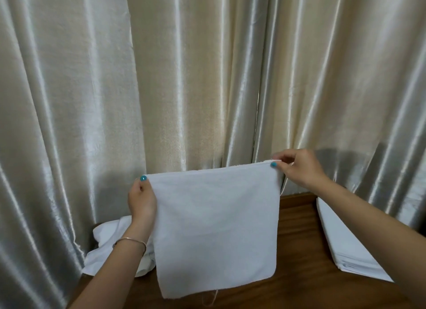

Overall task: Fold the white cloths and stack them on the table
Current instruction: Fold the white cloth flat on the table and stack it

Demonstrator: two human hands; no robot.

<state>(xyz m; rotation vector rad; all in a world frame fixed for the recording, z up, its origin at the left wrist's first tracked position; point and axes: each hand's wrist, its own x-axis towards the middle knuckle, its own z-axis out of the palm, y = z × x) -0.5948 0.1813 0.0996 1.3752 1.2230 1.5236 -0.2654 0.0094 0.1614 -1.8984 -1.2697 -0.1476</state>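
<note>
Held cloth [214,225]: white, hangs in the air above the desk [297,218], doubled layers at the top edge; face toward the camera, top edge nearly level, rising slightly to the right; long axis roughly vertical; loose thread at the bottom edge.
Left hand [141,199]: grip pinching the upper left corner.
Right hand [299,168]: grip pinching the upper right corner.
Unfolded pile [108,246]: crumpled white cloths at the desk's far left corner.
Folded stack [345,246]: at the right edge, long axis running near to far.
Backdrop: curtain [207,78].
</note>
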